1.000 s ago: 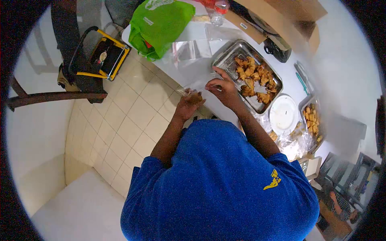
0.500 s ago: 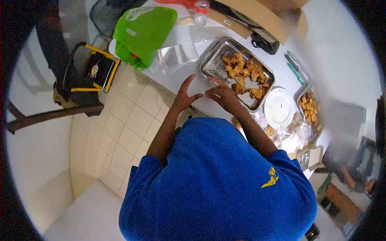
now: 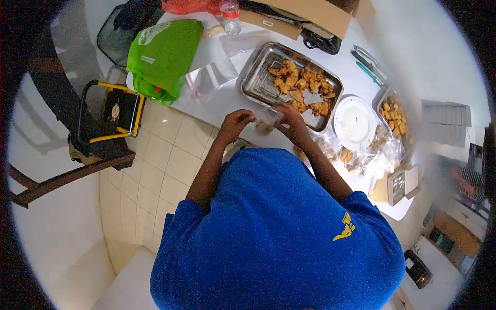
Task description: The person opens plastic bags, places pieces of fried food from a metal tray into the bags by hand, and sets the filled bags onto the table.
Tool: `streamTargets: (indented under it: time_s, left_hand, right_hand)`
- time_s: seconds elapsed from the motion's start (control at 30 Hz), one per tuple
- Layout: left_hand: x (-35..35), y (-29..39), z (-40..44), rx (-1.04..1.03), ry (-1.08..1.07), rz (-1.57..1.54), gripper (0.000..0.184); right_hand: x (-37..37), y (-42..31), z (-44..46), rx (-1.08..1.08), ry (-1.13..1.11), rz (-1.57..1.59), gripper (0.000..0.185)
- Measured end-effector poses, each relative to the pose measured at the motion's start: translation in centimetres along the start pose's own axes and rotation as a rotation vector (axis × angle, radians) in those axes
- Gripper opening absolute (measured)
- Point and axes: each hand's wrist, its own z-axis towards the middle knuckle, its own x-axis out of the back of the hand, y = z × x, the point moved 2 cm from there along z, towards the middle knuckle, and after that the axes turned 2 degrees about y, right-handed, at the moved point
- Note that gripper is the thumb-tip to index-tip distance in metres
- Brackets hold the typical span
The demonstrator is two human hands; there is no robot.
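A small clear plastic bag with a brownish piece in its lower part hangs between my hands at the table's near edge. My left hand pinches its left side with the fingers together. On the other side, my right hand has its fingers closed on the bag's edge. Just beyond is a metal tray holding browned fried pieces. Flat clear bags lie on the table to the left of the tray.
A green bag, a bottle and a cardboard box stand farther back. To the right are a white plate, a teal-handled tool and a container of golden pieces. A yellow-framed stool is at left.
My hands were apart from each other half a second ago; now both hold the small bag between them. The view has turned, so the table items appear farther left.
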Motion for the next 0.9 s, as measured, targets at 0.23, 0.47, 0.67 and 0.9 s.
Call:
streamTargets:
  time_s: [0.23,0.47,0.67,0.9]
  left_hand:
    - [0.3,-0.4,0.2,-0.02,0.088,-0.014,0.017]
    - [0.5,-2.3,0.5,-0.087,0.169,-0.133,0.016]
    - [0.0,-1.6,0.2,-0.066,0.131,-0.197,0.014]
    - [0.6,-0.5,0.5,-0.151,0.095,0.019,0.016]
  right_hand:
    - [-0.4,2.4,0.2,-0.065,0.076,0.069,0.051]
    - [-0.3,4.4,0.1,-0.056,0.061,0.071,0.02]
    - [-0.1,3.4,0.5,-0.126,0.126,0.184,0.016]
    - [0.3,4.1,1.1,0.083,0.046,0.058,0.009]
